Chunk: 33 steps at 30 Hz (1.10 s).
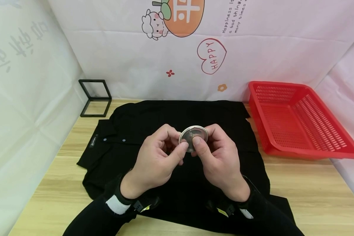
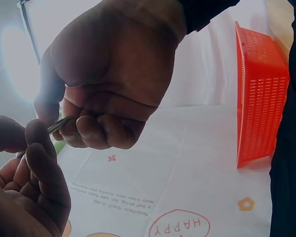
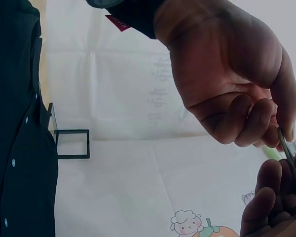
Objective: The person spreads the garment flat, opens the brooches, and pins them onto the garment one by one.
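Note:
A round metal pin badge [image 1: 198, 131] is held over a black shirt [image 1: 171, 113], its silvery back and small pin facing up in the head view. My left hand [image 1: 154, 157] pinches the badge's left edge between thumb and fingers. On the opposite side, my right hand [image 1: 222, 160] grips the rim, with its thumb pressed on the back near the pin. Edge-on, the badge [image 2: 60, 124] shows as a thin strip between the fingertips in the left wrist view. The shirt lies flat on the wooden table, collar to the left, with pale buttons along its front.
A red perforated plastic basket [image 1: 271, 131] stands at the right on the wooden table [image 1: 47, 186]. At the back left is a black open frame stand [image 1: 95, 98]. White printed cloth [image 1: 121, 62] hangs behind and at both sides.

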Available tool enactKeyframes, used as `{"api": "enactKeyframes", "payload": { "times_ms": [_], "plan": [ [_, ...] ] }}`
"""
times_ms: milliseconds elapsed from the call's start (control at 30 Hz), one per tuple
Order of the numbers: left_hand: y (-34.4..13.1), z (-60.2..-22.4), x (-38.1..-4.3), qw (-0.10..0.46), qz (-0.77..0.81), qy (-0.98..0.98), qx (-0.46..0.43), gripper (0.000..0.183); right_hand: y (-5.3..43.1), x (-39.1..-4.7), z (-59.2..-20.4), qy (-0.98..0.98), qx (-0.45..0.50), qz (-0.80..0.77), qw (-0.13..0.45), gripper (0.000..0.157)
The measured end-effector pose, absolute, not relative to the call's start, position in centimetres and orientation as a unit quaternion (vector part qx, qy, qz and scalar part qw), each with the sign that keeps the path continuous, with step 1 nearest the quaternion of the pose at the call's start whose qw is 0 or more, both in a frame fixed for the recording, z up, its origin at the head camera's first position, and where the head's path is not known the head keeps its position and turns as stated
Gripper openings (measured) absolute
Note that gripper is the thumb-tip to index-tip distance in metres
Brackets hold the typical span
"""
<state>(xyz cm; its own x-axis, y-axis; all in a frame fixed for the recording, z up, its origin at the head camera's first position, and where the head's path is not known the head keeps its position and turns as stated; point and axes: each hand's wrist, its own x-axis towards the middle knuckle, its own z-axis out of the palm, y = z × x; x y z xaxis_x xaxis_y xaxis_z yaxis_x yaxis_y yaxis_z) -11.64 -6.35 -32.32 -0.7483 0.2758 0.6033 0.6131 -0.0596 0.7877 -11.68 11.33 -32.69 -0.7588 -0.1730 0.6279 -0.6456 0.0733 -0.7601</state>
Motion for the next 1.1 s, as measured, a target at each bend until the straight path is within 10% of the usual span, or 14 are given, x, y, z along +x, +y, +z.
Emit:
{"api": "enactKeyframes", "payload": {
  "times_ms": [467,1100],
  "plan": [
    [-5.9,-32.6,-11.5,0.196,-0.632,-0.694,-0.282,0.012,10.7,-12.4,-32.7,-0.726,0.317,0.423,0.440,0.028],
    [-5.7,-33.0,-11.6,0.241,-0.604,-0.687,-0.323,0.012,10.2,-12.6,-32.2,-0.697,0.339,0.380,0.504,0.024]
  ]
}}
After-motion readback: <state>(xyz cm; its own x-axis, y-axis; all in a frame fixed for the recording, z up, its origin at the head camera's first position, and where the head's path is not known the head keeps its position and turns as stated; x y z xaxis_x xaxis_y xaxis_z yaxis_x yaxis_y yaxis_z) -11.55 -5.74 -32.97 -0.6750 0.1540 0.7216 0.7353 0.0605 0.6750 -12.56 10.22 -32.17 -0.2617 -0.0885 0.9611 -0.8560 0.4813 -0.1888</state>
